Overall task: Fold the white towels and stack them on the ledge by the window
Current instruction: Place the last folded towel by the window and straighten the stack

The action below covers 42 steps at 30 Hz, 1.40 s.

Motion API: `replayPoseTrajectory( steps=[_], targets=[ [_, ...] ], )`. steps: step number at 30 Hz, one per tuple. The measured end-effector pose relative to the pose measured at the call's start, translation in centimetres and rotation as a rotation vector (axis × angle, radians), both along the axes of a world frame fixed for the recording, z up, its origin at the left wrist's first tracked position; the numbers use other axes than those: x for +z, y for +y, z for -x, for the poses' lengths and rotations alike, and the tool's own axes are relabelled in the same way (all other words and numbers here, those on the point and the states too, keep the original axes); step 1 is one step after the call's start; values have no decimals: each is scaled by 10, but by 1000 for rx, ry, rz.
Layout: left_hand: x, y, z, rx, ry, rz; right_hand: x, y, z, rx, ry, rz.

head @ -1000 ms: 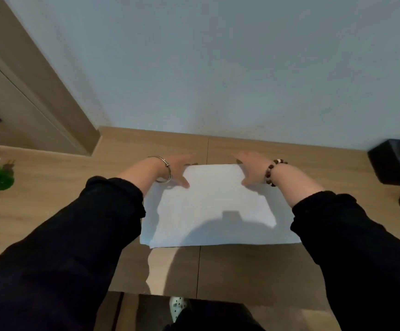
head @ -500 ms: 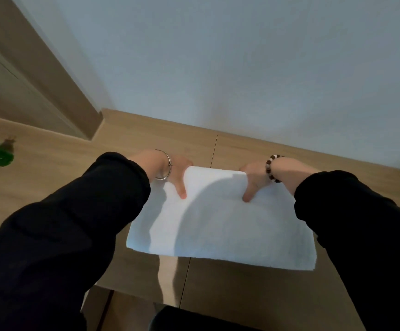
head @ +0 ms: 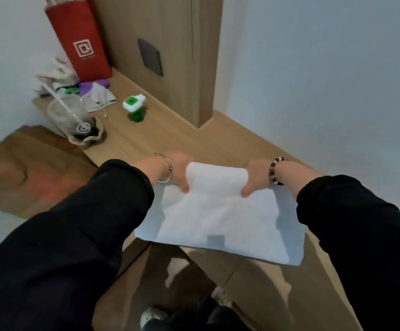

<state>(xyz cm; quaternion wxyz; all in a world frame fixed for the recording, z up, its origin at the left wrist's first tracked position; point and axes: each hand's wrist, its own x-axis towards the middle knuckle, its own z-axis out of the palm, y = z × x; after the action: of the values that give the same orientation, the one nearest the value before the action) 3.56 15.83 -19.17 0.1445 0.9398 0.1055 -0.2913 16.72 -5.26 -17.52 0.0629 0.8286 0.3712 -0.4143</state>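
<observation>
A white towel (head: pixel 220 218) lies on the wooden counter (head: pixel 170 137), toward the counter's front edge, with its near left corner reaching that edge. The towel's far edge is raised off the counter and curls back over toward the person in a soft roll, while the rest lies flat. A small grey patch shows near its front hem.

Both hands are clamped on that raised edge. The left hand (head: pixel 181 174) pinches the left end of the roll, thumb pointing down over the cloth; the right hand (head: pixel 254 179) pinches the right end the same way. The fingers behind the cloth are hidden. A metal bangle (head: pixel 167 168) circles the left wrist and a bead bracelet (head: pixel 274 172) the right – both arms wear black sleeves.

Toward the counter's far left end stands a green bottle (head: pixel 134 108) with a white cap. Beyond it, at that end, a clear plastic cup (head: pixel 71 118) with a straw sits in a paper holder, and a red paper bag (head: pixel 79 41) stands upright against the wall beside crumpled wrappers.
</observation>
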Motion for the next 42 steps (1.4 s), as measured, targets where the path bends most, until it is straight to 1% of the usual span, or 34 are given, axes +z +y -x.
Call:
replayPoseTrajectory(
  steps=[3, 6, 11, 13, 16, 18, 21, 25, 28, 31, 33, 36, 38, 42],
  targets=[
    [18, 52, 76, 127, -68, -75, 16, 77, 47, 143, -62, -28],
    [29, 106, 174, 270, -78, -145, 25, 162, 114, 300, -99, -57],
    [27, 169, 362, 602, -84, -155, 24, 291, 262, 688, -109, -91],
    [23, 180, 434, 733, -81, -145, 17, 331, 326, 835, -113, -105],
    [14, 179, 532, 914, -85, -163, 3, 375, 416, 965, -90, -120],
    [8, 170, 589, 1025, -77, -178, -6, 395, 472, 1055, -78, -131],
    [-3, 149, 660, 1185, -39, -139, -18, 413, 549, 1203, -42, -134],
    [-31, 120, 730, 1410, 11, -54, -42, 426, 633, 1371, -11, -79],
    [-61, 105, 768, 1521, 8, 4, -64, 438, 682, 1478, 2, -17],
    [-88, 108, 796, 1628, 1, 70, -85, 464, 724, 1594, 11, 83],
    [-106, 121, 812, 1697, -14, 119, -102, 490, 753, 1673, -33, 123],
    [-129, 150, 832, 1792, -51, 127, -118, 533, 797, 1845, -165, 124],
    [-139, 175, 847, 1827, -52, 138, -126, 568, 823, 1868, -128, 137],
    [-140, 233, 887, 1856, -26, 163, -134, 631, 861, 1882, -53, 85]
  ],
)
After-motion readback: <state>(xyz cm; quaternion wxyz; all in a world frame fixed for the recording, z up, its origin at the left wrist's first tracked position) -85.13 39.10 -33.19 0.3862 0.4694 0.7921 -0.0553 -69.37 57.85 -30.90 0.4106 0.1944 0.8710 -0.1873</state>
